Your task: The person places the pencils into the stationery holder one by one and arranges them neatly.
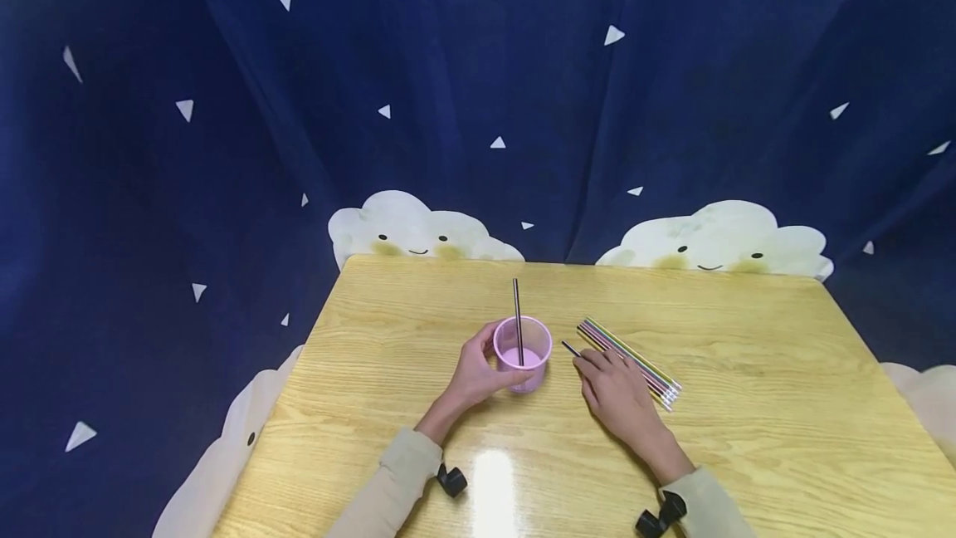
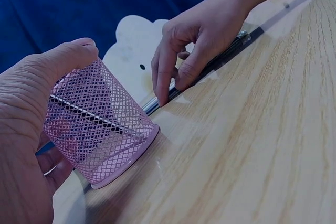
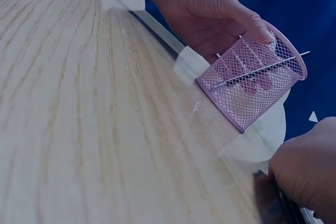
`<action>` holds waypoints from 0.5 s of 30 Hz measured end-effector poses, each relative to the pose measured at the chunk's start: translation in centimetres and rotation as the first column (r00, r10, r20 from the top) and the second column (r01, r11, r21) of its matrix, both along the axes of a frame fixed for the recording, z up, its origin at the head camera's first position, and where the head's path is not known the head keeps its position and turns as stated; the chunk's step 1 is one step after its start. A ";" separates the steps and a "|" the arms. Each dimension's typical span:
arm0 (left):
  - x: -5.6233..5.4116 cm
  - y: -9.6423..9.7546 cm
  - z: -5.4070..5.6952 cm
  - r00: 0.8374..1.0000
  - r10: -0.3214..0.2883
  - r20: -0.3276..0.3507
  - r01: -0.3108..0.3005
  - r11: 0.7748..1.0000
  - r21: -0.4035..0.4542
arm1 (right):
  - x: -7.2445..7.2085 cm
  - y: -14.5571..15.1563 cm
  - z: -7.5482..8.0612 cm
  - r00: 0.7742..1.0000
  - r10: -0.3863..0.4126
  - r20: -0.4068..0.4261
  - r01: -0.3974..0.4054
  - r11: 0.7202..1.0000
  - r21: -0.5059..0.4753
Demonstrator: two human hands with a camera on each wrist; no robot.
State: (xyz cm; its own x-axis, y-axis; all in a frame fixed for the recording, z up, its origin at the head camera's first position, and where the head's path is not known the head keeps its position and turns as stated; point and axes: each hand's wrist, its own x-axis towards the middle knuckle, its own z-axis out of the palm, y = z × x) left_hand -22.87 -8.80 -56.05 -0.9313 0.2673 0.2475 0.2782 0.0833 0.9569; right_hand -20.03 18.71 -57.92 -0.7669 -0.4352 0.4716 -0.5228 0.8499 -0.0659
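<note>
My left hand (image 1: 478,372) grips a pink mesh pen cup (image 1: 534,340), thumb on the near side and fingers round the far side. One dark pencil (image 1: 517,305) leans inside it, its upper end sticking out above the rim. In the left wrist view the cup's base (image 2: 128,166) sits at the tabletop, tilted by the camera angle. To the right, my right hand (image 1: 616,393) reaches palm down and pinches a dark pencil (image 1: 571,348) whose tip pokes out past the fingertips. Beside it lies a row of coloured pencils (image 1: 635,355), partly hidden under that hand.
The wooden table (image 1: 747,355) has its back edge against a dark blue curtain (image 1: 478,65) printed with white clouds and triangles. Black camera mounts (image 1: 451,481) sit at both wrists. Light glares off the table's front part.
</note>
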 end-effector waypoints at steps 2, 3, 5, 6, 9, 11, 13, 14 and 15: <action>0.0 0.0 0.0 1.000 0.000 -0.001 0.000 1.000 0.007 | 0.0 0.0 0.0 1.000 0.008 -0.005 -0.008 1.000 -0.005; 0.0 0.0 0.0 1.000 0.000 -0.001 0.000 1.000 0.009 | 0.0 0.0 0.0 1.000 0.016 -0.005 -0.016 1.000 -0.016; 0.0 0.0 0.1 1.000 -0.001 -0.001 0.001 1.000 0.012 | -0.1 -0.1 -0.1 0.999 0.031 -0.009 -0.032 0.999 -0.042; 0.0 0.0 0.1 1.000 -0.001 -0.001 0.001 1.000 0.011 | -0.1 -0.2 -0.1 0.999 0.037 -0.015 -0.038 0.998 -0.055; 0.1 0.0 0.0 1.000 -0.001 0.000 0.001 1.000 0.008 | -0.2 -0.3 -0.2 0.998 0.051 -0.023 -0.053 0.996 -0.075; 0.1 0.0 -0.1 1.000 -0.002 -0.003 0.002 1.000 0.006 | -0.2 -0.4 -0.2 0.998 0.054 -0.033 -0.056 0.995 -0.078; 0.1 0.0 0.0 1.000 -0.002 -0.011 0.002 1.000 0.006 | -0.3 -0.5 -0.3 0.998 0.052 -0.041 -0.055 0.995 -0.081; 0.1 0.0 0.0 1.000 -0.002 -0.014 0.002 1.000 0.008 | -0.3 -0.5 -0.3 0.998 0.052 -0.047 -0.056 0.995 -0.084; 0.1 0.0 0.0 1.000 -0.002 -0.014 0.002 1.000 0.008 | -0.3 -0.5 -0.4 0.997 0.051 -0.052 -0.056 0.995 -0.087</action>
State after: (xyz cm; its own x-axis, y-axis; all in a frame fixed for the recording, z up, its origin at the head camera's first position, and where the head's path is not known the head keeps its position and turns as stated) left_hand -22.79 -8.82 -56.04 -0.9271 0.2671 0.2630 0.2920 0.0749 0.9535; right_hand -20.35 18.24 -58.28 -0.7185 -0.4302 0.5465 -0.5719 0.8126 -0.1122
